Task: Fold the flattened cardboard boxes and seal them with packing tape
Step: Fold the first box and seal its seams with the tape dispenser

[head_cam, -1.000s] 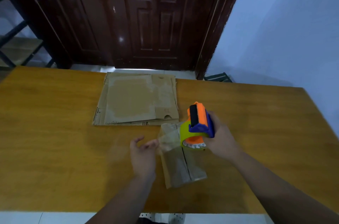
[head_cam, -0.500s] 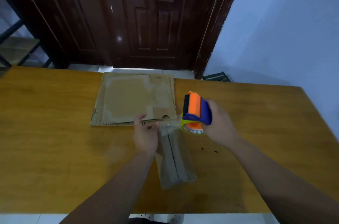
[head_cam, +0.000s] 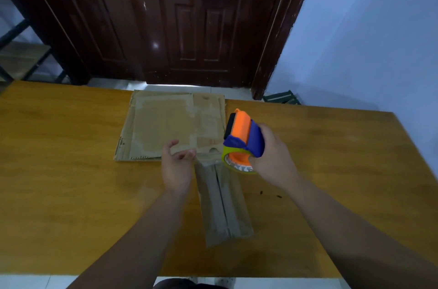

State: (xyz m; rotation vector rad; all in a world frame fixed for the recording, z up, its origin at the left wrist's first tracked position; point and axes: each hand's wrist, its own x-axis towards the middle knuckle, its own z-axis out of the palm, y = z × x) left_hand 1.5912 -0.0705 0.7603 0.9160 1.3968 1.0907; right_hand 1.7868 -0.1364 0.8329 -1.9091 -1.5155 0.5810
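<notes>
Sam: Both hands are moving farther from the body than a second ago, out to the far end of the box. The tape gun is going with them.

Lee: Where is the box sitting?

Sam: It is lying on the table, between the two arms and close to the person. Its long side is pointing away from the body, leaning a little left at the far end. The seam is running the same way, down the middle.

Lee: What is the right hand doing?

Sam: It is gripping the tape gun, with its fingers wrapping round the blue part. The gun is hanging just over the box's far end, on the right.

Lee: And the left hand?

Sam: Its fingers are curling in, just beside the far end, over the near edge of the flat boxes. It is looking like a pinch on the loose tape end. But that tape is clear, so I cannot tell if the hand is holding anything.

Lee: What are you thinking comes next?

Sam: I am guessing the tape needs sticking down at the far end. Then the gun needs pulling straight back toward the body, along the seam. The right hand is sitting nearer that line. The left is nearer for pressing down.
</notes>
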